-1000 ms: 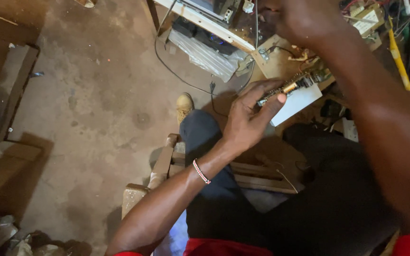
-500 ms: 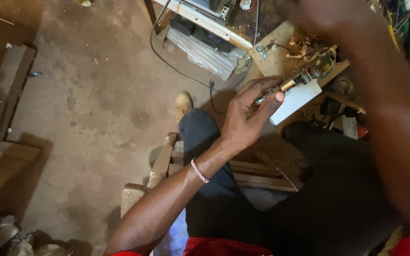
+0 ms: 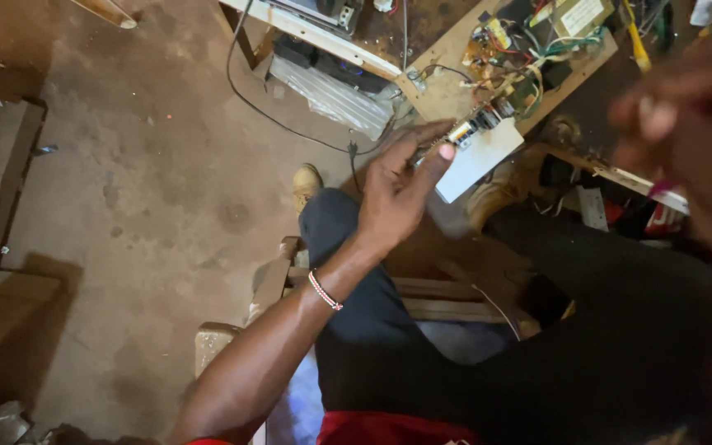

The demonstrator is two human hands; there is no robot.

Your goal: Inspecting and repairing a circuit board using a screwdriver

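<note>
The left hand (image 3: 397, 194) is closed around a slim rod-like tool (image 3: 463, 134) with a brass-and-silver front end, pinched between thumb and fingers and held up above the knee, its tip pointing up and away toward the circuit board (image 3: 529, 70). The right hand (image 3: 686, 140) hangs blurred at the far side, close to the lens; something orange-red shows at its upper edge, but whether the fingers are closed on it I cannot tell.

The tool looks light and stiff — a one-hand thing, best taken on the darker shaft behind the metal end, where the fingers already sit. Its metal front looks smooth and could slip in a loose pinch. The board beyond the tip, with its wires and small parts, looks fragile.

Just past the left fingertips lies a flat white rectangular card (image 3: 478, 158), plain on the side that shows. Farther out, on the wooden tabletop (image 3: 447, 74), sits a pale rectangular label (image 3: 580, 15) on a boxy component. Below the right hand, a red-and-white package (image 3: 662, 219) lies among clutter — its print too small to tell. A beaded bracelet (image 3: 324, 291) circles the left wrist.
</note>
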